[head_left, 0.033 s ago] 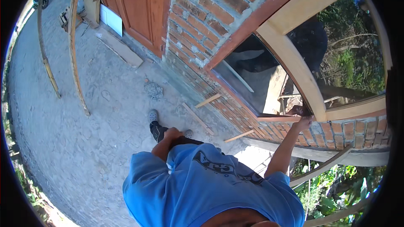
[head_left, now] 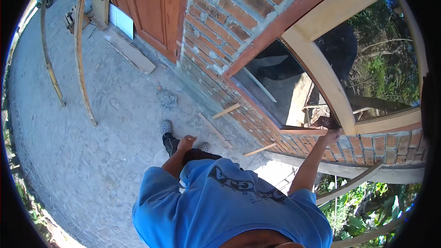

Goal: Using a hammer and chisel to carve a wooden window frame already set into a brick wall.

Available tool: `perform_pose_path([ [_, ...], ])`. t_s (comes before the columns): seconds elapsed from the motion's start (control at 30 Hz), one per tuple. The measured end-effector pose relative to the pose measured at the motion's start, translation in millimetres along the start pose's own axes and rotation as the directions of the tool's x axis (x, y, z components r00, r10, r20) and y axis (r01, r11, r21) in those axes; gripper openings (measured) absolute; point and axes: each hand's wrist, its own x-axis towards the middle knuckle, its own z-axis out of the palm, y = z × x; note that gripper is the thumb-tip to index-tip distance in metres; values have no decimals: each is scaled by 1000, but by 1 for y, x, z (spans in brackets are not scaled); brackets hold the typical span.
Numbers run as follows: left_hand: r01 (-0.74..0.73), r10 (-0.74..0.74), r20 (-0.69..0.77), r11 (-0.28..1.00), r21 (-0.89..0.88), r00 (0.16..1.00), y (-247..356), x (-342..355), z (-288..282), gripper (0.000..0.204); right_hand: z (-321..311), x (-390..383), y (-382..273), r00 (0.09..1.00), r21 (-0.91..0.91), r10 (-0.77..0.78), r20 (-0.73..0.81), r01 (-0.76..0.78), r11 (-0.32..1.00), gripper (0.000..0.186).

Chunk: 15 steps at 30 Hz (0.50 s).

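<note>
Reaching out to the right, my right hand (head_left: 332, 136) is closed at the bottom edge of the wooden window sash (head_left: 345, 110), near its lower corner. The fingertips are partly hidden there. The pale wooden sash holds dark, reflective glass (head_left: 383, 59). Beside it a second pane (head_left: 275, 82) sits within the red-brown window frame (head_left: 257, 49). Low in front of my body, my left hand (head_left: 186, 143) is held over the ground with its fingers curled together. Whether anything is inside them cannot be made out.
A brick wall (head_left: 225, 11) runs beside the window to a wooden door (head_left: 149, 9). Wood strips (head_left: 227, 110) lean or lie by its base, with a board (head_left: 131, 55) farther off. Curved poles (head_left: 79, 50) stand on the left; a small rubble pile (head_left: 167, 99) lies on the ground.
My left hand has risen slightly, its fingers now pointing more to the right. My right hand stays at the sash edge with hardly any shift.
</note>
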Motion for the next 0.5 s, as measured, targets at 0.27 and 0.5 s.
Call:
perform_pose_path([
  [0.27, 601, -684, -220, 722, -343, 695, -54, -31, -143, 52, 5, 1, 11, 999, 0, 34, -4, -34, 999, 41],
  [0.5, 682, -718, -25, 671, -292, 696, -51, -7, -157, 52, -7, 11, 12, 995, 74, 40, -87, -34, 997, 36],
])
